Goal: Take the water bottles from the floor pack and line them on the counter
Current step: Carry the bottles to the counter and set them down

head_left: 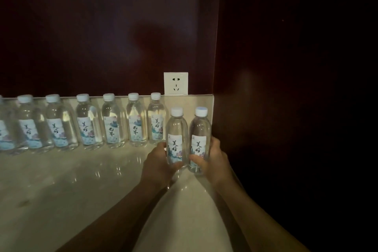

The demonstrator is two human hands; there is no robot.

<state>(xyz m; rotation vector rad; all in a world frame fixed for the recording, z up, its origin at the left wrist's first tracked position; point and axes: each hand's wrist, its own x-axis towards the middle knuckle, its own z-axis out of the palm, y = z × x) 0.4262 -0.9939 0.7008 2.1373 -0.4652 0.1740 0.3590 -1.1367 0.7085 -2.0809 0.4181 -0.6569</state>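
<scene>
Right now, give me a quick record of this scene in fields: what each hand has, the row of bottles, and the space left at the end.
left hand: grip closed on a clear plastic water bottle with white cap
right hand: grip closed on a second clear capped bottle
row of standing bottles: upright along the back wall
glossy beige counter: free space between row end and corner
white wall socket: above that space
floor pack: not in view

At the left edge of the frame, the leftmost bottle (3, 137) of the row is cut off, only a sliver being shown. The small print on the labels cannot be read. The fingers (214, 141) of the right hand (212, 159) are largely hidden behind the right held bottle (200, 141). Whether its base touches the bench (61, 190) cannot be told.
</scene>
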